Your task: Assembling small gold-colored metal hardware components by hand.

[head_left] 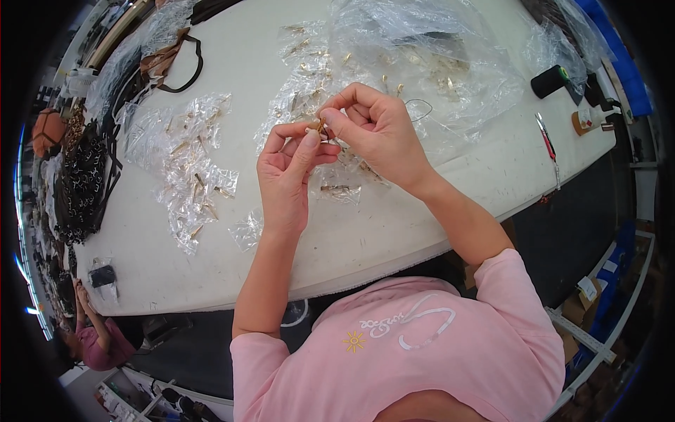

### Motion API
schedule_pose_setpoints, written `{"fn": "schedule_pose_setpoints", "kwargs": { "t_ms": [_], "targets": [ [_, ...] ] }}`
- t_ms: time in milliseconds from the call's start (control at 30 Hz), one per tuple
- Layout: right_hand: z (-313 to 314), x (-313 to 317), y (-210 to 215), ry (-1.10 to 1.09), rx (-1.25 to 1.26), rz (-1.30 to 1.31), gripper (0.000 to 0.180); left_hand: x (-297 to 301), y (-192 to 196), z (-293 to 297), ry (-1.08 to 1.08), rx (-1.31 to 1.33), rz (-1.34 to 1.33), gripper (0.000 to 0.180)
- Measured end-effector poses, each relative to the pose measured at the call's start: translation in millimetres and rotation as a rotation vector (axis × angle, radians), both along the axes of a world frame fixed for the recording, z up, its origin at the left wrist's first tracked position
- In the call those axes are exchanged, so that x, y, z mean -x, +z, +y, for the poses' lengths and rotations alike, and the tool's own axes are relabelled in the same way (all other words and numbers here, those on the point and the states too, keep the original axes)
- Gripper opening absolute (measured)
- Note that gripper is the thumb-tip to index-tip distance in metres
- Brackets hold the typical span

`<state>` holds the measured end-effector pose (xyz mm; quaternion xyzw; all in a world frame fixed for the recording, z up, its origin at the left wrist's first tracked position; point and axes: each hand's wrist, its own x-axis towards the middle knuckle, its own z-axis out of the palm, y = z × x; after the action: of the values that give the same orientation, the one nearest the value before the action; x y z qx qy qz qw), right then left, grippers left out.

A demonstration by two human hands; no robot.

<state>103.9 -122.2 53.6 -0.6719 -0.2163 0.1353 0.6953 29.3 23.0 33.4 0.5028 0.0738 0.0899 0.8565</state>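
Over the white table (394,232) my two hands meet, fingertips almost touching. Between them is a small gold-coloured metal piece (320,126), with something thin and dark beside it; its exact kind is too small to tell. My left hand (287,172) pinches the piece from below with thumb and forefinger, the other fingers curled. From the right, my right hand (376,133) pinches at its upper end. Around and beneath the hands lie clear plastic bags (302,77) holding small gold-coloured pieces, and a thin dark cord loop (422,109) shows right of my right hand.
More small bags with gold-coloured pieces (190,176) spread to the left. A large clear plastic sheet (485,84) covers the far middle. At right are a black thread spool (548,81), red-handled snips (545,137) and a small bottle (587,121). Another person (102,341) stands at far left.
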Motion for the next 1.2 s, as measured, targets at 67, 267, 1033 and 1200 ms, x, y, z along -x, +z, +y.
{"fn": "schedule_pose_setpoints", "kwargs": {
  "t_ms": [67,267,1033,1200],
  "targets": [
    [-0.4,-0.8,-0.1,-0.010,0.012,0.013,0.012,-0.9,2.5,-1.5,0.020,-0.153,0.025,0.016],
    [-2.1,-3.1,-0.2,0.028,0.013,0.045,0.016,-1.1,2.1,-1.9,0.041,-0.274,-0.001,0.017],
    [14.9,20.5,-20.9,0.019,0.084,-0.182,0.005,-11.4,-9.4,35.1,0.082,0.159,0.067,0.013],
    [14.9,21.1,-26.3,0.007,0.101,-0.504,0.009,-10.1,-8.0,28.6,0.067,0.081,0.049,0.013]
  ]
}}
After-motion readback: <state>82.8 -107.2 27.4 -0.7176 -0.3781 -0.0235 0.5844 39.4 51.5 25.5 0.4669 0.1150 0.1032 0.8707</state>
